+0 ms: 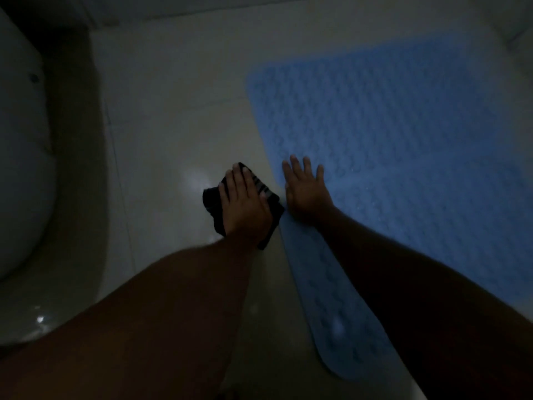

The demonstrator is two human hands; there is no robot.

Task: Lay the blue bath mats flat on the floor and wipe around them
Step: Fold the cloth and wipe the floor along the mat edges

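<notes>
A blue bath mat (pixel 398 145) with a bumpy texture lies flat on the pale tiled floor (pixel 173 125), filling the right half of the view. My right hand (pixel 305 192) rests palm down on its left edge, fingers spread, holding nothing. Just left of the mat, my left hand (pixel 245 200) presses flat on a dark cloth (pixel 212 202) with light stripes, which lies on the floor touching the mat's edge. The scene is dim.
A white toilet (pixel 20 168) curves along the left side, with its shadow beside it. A wall base (pixel 259 7) runs across the top. Bare wet-looking tile with a glare spot (pixel 193 180) lies between toilet and mat.
</notes>
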